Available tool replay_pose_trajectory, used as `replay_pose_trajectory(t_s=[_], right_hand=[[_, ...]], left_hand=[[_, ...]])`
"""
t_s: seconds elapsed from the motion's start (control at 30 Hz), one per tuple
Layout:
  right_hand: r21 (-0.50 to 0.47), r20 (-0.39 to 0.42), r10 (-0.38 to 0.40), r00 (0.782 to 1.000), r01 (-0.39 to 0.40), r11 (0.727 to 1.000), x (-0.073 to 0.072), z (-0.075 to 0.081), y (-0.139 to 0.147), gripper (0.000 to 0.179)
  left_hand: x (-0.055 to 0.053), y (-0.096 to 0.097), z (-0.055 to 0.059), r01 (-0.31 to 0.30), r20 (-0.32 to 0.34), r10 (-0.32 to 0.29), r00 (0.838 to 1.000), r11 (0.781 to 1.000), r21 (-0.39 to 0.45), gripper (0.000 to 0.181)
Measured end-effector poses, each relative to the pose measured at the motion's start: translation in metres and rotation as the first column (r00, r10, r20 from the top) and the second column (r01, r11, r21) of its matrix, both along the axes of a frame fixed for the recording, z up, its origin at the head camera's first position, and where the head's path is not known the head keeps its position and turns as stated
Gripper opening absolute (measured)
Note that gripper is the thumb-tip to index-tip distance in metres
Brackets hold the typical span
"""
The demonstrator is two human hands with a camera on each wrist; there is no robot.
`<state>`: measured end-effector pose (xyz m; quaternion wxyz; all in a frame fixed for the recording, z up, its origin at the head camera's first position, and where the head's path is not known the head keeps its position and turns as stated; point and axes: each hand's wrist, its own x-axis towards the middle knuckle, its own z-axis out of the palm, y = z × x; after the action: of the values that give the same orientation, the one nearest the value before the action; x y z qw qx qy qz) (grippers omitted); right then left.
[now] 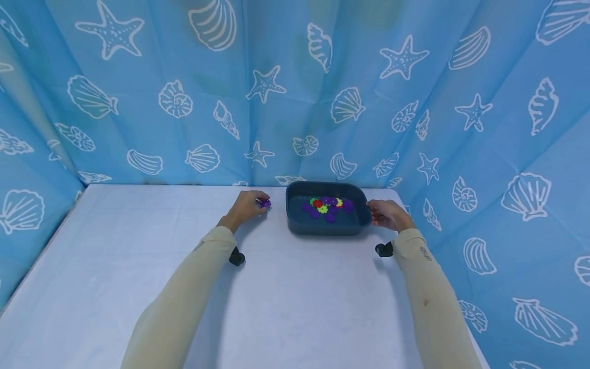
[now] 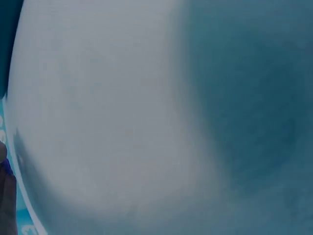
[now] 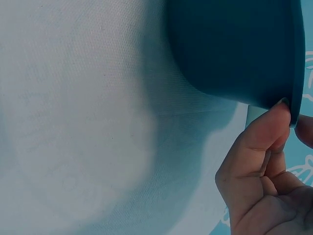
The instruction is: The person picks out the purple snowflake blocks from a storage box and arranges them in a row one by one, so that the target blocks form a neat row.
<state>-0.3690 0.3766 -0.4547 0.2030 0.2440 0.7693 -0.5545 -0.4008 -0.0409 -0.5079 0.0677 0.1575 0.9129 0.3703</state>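
Note:
My left hand (image 1: pixel 245 208) pinches a small purple notched plastic disc (image 1: pixel 265 203) over the table, left of a dark blue-grey basin (image 1: pixel 328 230). In the left wrist view only the tips of the left hand (image 2: pixel 7 196) and a bit of purple show at the left edge. At the basin's right end, my right hand (image 1: pixel 389 212) grips the rim. The right wrist view shows that hand (image 3: pixel 259 171) with thumb and a finger on either side of the rim. Several discs lie inside the basin: purple ones, a red one (image 1: pixel 317 203), and a yellow-green one (image 1: pixel 322 209).
A white cloth (image 1: pixel 295 302) covers the table. Blue curtains (image 1: pixel 286 123) with white shell and starfish prints hang behind the table and along its sides. A dark camera piece (image 1: pixel 237 257) sits at the left wrist, another (image 1: pixel 383 250) at the right.

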Motion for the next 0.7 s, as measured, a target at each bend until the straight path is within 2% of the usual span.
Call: replay_pose_trajectory(t_s=[0.37,0.7], right_hand=[[0.008,0.011,-0.008,1.000,0.008,1.000,-0.0005,0.0018,-0.0013,0.037],[0.005,0.003,-0.005,1.000,0.005,1.000,0.0018,0.0038,-0.0023,0.037]], left_hand=[[0.0009,-0.0037,-0.0069,0.016,-0.018,-0.017,1.000,0.998,-0.055,0.039],[0.0011,-0.0025,-0.0051,0.012,-0.025,-0.015,1.000,0.995,-0.095,0.039]])
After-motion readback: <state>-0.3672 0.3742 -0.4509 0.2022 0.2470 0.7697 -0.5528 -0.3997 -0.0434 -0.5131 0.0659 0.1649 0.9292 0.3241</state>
